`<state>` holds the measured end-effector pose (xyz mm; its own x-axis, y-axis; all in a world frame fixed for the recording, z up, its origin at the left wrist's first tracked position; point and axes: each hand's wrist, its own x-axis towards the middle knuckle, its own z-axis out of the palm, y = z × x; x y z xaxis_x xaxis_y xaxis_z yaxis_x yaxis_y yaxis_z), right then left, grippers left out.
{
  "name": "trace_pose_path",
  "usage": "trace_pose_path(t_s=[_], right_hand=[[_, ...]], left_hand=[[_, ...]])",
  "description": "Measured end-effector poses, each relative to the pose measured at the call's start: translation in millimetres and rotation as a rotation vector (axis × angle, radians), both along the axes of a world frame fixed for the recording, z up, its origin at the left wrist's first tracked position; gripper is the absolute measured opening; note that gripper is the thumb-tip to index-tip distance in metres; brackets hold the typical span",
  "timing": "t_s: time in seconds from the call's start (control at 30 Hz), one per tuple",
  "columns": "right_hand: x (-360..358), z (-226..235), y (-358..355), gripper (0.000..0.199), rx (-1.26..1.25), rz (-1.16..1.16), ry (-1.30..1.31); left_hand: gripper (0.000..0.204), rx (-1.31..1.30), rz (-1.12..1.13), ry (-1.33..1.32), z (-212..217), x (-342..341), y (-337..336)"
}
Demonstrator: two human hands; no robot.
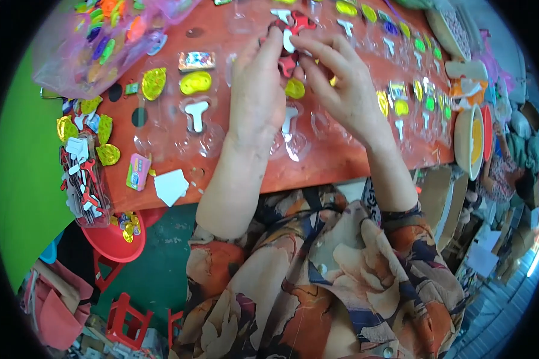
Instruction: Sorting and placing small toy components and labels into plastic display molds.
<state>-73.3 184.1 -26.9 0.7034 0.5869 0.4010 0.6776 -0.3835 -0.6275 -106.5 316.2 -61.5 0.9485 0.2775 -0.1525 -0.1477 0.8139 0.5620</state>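
Note:
My left hand (256,93) is closed around a red three-armed spinner (302,23) with a white piece (288,40) at its middle. From the other side, the fingers of my right hand (346,90) pinch at the same spinner, partly hiding it. Beneath both hands lie clear plastic blister trays. Just left of my left wrist, one tray holds a white T-shaped piece (196,115), a yellow oval piece (195,83) and a small printed packet (196,61). Another white T-shaped piece (290,119) shows between my forearms.
A pink plastic bag (72,66) of colourful small parts sits at the upper left. Below it stands a clear box (84,179) of red and white pieces, near white cards (171,187) and a pink packet (138,172). Basins (468,143) line the table's right end; a red stool (129,320) is below.

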Motion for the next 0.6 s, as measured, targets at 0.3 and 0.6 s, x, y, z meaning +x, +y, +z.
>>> trace_pose_path(t_s=[0.3,0.6], right_hand=[[-15,11,-67,0.024,0.116,0.0,0.194],[-49,-13,-176,0.02,0.03,-0.521,0.178]], left_hand=[[0.017,0.121,-0.149,-0.044,0,-12,-16],[0.019,0.12,-0.272,0.117,13,-52,-66]])
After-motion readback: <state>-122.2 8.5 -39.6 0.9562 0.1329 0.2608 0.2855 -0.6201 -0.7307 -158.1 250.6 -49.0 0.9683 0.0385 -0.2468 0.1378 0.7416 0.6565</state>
